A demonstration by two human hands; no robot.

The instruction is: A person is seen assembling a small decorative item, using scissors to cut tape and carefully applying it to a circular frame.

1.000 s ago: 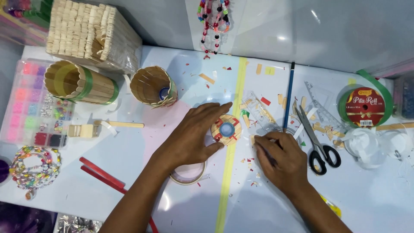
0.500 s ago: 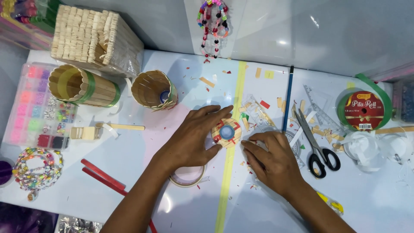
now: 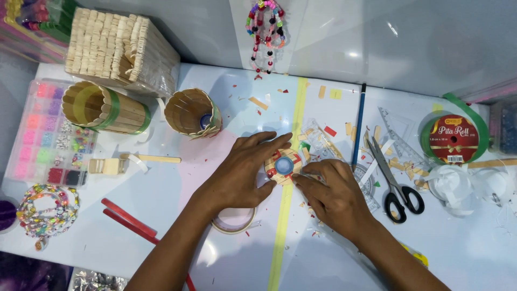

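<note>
Centre of the frame: a small round disc of craft sticks [image 3: 281,166] lies flat on the white tabletop [image 3: 215,253], on a yellow tape line [image 3: 280,237]. A blue bottle cap [image 3: 284,164] sits at its middle, red bits around it.

Left hand [image 3: 239,175] cups the disc from the left, fingers spread and curved around its upper and left rim, touching it. Right hand [image 3: 336,194] comes in from the right, fingertips drawn together at the disc's lower right edge, apparently pressing or pinching something small; what exactly, too small to tell.

Progress, as judged: the disc looks assembled and partly decorated, cap in place. The work appears to be at the trimming or sticking stage, not finished.

Around: two stick-built cylinders [image 3: 105,108] [image 3: 192,112] at upper left, the second holding a bottle. A block of bundled sticks [image 3: 121,48] behind them. Bead box [image 3: 48,134] at the left edge, bead bracelets [image 3: 46,210] below it. Tape ring [image 3: 233,220] under the left wrist. Scissors [image 3: 393,180] and a blue pencil [image 3: 358,126] to the right, a green ribbon roll [image 3: 454,139] further right. Stick offcuts scattered about.
</note>
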